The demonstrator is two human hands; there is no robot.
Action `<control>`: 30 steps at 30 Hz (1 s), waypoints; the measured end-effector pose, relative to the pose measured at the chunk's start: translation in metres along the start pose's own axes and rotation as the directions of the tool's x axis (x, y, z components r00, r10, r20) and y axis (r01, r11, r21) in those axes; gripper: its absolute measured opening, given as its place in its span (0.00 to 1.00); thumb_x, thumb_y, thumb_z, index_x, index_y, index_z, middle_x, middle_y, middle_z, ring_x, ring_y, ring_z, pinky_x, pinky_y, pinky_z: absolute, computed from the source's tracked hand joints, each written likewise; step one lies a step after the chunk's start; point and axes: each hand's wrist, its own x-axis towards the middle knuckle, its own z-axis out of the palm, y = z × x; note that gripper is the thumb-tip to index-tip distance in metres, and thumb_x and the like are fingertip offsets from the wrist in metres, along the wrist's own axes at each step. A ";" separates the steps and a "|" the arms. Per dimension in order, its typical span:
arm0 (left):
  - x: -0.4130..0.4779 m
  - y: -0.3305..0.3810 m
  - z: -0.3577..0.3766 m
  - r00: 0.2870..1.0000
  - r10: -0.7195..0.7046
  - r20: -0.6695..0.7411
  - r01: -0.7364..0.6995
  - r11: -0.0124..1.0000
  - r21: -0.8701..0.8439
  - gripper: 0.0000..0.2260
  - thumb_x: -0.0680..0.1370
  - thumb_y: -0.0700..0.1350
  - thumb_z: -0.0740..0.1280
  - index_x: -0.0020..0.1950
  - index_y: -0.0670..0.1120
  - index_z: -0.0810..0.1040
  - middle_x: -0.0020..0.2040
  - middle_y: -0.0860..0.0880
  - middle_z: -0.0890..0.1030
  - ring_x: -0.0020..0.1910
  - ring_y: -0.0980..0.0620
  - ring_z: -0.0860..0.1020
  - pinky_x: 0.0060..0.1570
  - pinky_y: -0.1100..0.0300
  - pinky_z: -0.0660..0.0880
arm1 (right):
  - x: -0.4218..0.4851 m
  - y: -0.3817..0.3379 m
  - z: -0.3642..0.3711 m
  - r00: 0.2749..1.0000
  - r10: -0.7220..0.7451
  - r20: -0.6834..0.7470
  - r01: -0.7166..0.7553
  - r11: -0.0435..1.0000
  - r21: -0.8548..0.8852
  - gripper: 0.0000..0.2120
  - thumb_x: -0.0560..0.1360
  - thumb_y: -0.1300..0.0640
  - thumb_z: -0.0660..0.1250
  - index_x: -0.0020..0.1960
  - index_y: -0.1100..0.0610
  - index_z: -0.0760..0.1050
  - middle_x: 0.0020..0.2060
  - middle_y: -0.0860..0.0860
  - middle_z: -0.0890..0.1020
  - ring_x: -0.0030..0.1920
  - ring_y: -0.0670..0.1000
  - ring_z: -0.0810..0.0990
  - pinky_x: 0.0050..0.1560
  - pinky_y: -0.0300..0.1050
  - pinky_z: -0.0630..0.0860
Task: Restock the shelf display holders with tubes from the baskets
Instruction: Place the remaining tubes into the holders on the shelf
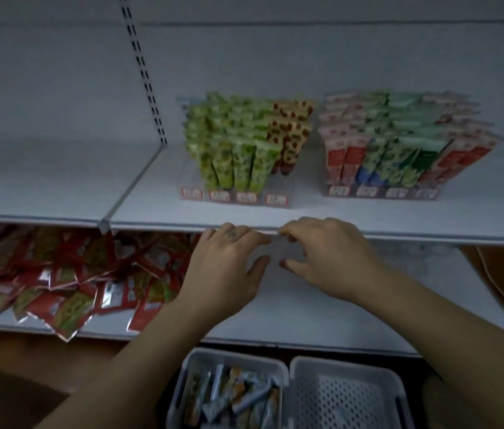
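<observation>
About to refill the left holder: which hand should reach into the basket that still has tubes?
Left, probably. Both the left hand and the right hand look empty at the shelf edge, but the basket with tubes lies under the left forearm; the right-side basket looks empty.

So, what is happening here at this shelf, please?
A person is restocking tube displays. Both hands are empty: the left hand and right hand hover open in front of the upper shelf edge. On that shelf, two clear display holders look nearly full of tubes. Below, the left basket holds loose tubes, and the right basket looks empty. Red packets lie on the lower shelf.
</observation>
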 end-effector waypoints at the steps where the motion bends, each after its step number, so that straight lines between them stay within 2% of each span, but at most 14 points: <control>1: -0.015 -0.002 0.012 0.997 -0.021 0.073 0.020 1.000 0.012 0.11 0.73 0.51 0.66 0.52 0.50 0.81 0.46 0.52 0.82 0.47 0.48 0.77 0.42 0.57 0.62 | -0.005 -0.003 0.013 0.997 -0.002 0.078 0.002 1.000 -0.010 0.22 0.75 0.41 0.65 0.66 0.48 0.70 0.60 0.46 0.77 0.57 0.51 0.76 0.54 0.45 0.71; 3: -0.049 -0.008 0.035 0.945 -0.124 0.303 0.130 0.992 0.002 0.12 0.76 0.52 0.66 0.57 0.52 0.79 0.53 0.53 0.81 0.53 0.48 0.77 0.49 0.55 0.65 | -0.013 -0.009 0.044 0.964 0.022 0.265 -0.019 1.000 -0.012 0.24 0.75 0.41 0.65 0.67 0.50 0.69 0.61 0.48 0.77 0.58 0.52 0.76 0.55 0.46 0.73; 6: -0.106 -0.028 0.066 0.728 -0.272 0.629 0.326 0.945 0.031 0.15 0.78 0.54 0.64 0.63 0.53 0.75 0.59 0.54 0.79 0.60 0.50 0.74 0.60 0.54 0.67 | -0.027 -0.016 0.097 0.860 0.044 0.509 -0.059 0.998 0.013 0.25 0.75 0.44 0.67 0.69 0.52 0.69 0.61 0.52 0.77 0.57 0.55 0.77 0.54 0.47 0.74; 10: -0.160 -0.043 0.097 0.455 -0.311 0.835 0.331 0.929 0.165 0.15 0.77 0.54 0.64 0.61 0.51 0.74 0.58 0.50 0.78 0.59 0.47 0.75 0.56 0.55 0.69 | -0.048 -0.026 0.172 0.734 0.091 0.673 -0.180 0.982 0.064 0.20 0.74 0.50 0.69 0.63 0.55 0.73 0.56 0.55 0.78 0.54 0.55 0.76 0.50 0.46 0.74; 13: -0.176 -0.043 0.120 0.365 -0.270 0.891 0.304 0.939 0.160 0.15 0.77 0.53 0.63 0.60 0.48 0.75 0.58 0.48 0.79 0.58 0.47 0.76 0.54 0.55 0.73 | -0.063 -0.040 0.216 0.632 0.135 0.764 -0.361 0.923 0.135 0.15 0.73 0.52 0.70 0.56 0.58 0.77 0.49 0.55 0.80 0.46 0.54 0.79 0.45 0.48 0.78; 15: -0.183 -0.042 0.134 0.306 -0.248 0.919 0.302 0.941 0.153 0.18 0.77 0.51 0.64 0.64 0.46 0.73 0.60 0.45 0.78 0.60 0.46 0.75 0.57 0.53 0.74 | -0.072 -0.053 0.240 0.571 0.133 0.810 -0.404 0.905 0.136 0.10 0.74 0.56 0.68 0.51 0.61 0.78 0.37 0.53 0.76 0.35 0.51 0.76 0.33 0.42 0.73; 17: -0.190 -0.041 0.144 0.245 -0.247 0.937 0.262 0.948 0.181 0.23 0.77 0.51 0.64 0.69 0.45 0.68 0.63 0.43 0.76 0.61 0.44 0.74 0.60 0.50 0.73 | -0.082 -0.063 0.266 0.535 0.116 0.837 -0.382 0.917 0.117 0.10 0.76 0.60 0.63 0.55 0.60 0.77 0.32 0.53 0.72 0.29 0.51 0.70 0.29 0.42 0.68; 19: -0.198 -0.040 0.153 0.202 -0.241 0.949 0.261 0.947 0.185 0.23 0.76 0.52 0.63 0.70 0.46 0.67 0.64 0.43 0.75 0.61 0.44 0.74 0.60 0.48 0.73 | -0.089 -0.073 0.287 0.503 0.100 0.858 -0.343 0.935 0.092 0.11 0.77 0.60 0.61 0.58 0.59 0.76 0.37 0.55 0.74 0.31 0.52 0.69 0.34 0.47 0.71; 21: -0.209 -0.042 0.163 0.173 -0.266 0.948 0.343 0.919 0.195 0.23 0.76 0.51 0.62 0.70 0.47 0.67 0.63 0.44 0.76 0.60 0.44 0.75 0.58 0.47 0.75 | -0.093 -0.081 0.294 0.478 0.106 0.872 -0.328 0.942 0.066 0.09 0.77 0.60 0.62 0.57 0.57 0.74 0.43 0.57 0.75 0.34 0.52 0.69 0.37 0.46 0.68; 23: -0.220 -0.045 0.170 0.133 -0.296 0.946 0.400 0.889 0.222 0.22 0.77 0.51 0.62 0.69 0.46 0.68 0.61 0.44 0.77 0.58 0.44 0.76 0.57 0.47 0.75 | -0.094 -0.084 0.300 0.461 0.094 0.882 -0.292 0.955 0.051 0.12 0.77 0.60 0.63 0.60 0.57 0.73 0.51 0.58 0.75 0.47 0.58 0.74 0.45 0.49 0.70; 24: -0.224 -0.046 0.172 0.107 -0.305 0.946 0.410 0.881 0.237 0.21 0.77 0.50 0.62 0.68 0.45 0.69 0.61 0.44 0.77 0.58 0.44 0.76 0.57 0.47 0.75 | -0.093 -0.087 0.302 0.454 0.086 0.887 -0.267 0.963 0.043 0.15 0.77 0.61 0.63 0.64 0.59 0.73 0.56 0.59 0.75 0.55 0.60 0.74 0.52 0.53 0.71; 26: -0.235 -0.049 0.176 0.062 -0.310 0.949 0.424 0.869 0.256 0.20 0.77 0.49 0.63 0.67 0.44 0.68 0.63 0.43 0.74 0.60 0.44 0.74 0.59 0.48 0.74 | -0.093 -0.090 0.312 0.459 0.083 0.885 -0.268 0.962 0.049 0.21 0.77 0.61 0.63 0.69 0.59 0.69 0.64 0.60 0.73 0.62 0.62 0.72 0.62 0.55 0.69; 28: -0.243 -0.054 0.180 0.028 -0.330 0.944 0.435 0.854 0.285 0.21 0.77 0.48 0.64 0.69 0.44 0.67 0.65 0.43 0.71 0.62 0.43 0.72 0.60 0.48 0.73 | -0.089 -0.091 0.321 0.464 0.074 0.883 -0.314 0.946 0.086 0.26 0.75 0.61 0.64 0.72 0.55 0.65 0.64 0.59 0.72 0.62 0.62 0.72 0.63 0.56 0.69; 30: -0.251 -0.062 0.182 0.030 -0.367 0.930 0.445 0.838 0.317 0.20 0.77 0.46 0.64 0.68 0.43 0.67 0.65 0.42 0.71 0.61 0.43 0.73 0.58 0.49 0.74 | -0.084 -0.091 0.328 0.481 0.012 0.877 -0.308 0.939 0.156 0.22 0.76 0.62 0.62 0.69 0.56 0.68 0.55 0.59 0.75 0.53 0.60 0.75 0.59 0.57 0.71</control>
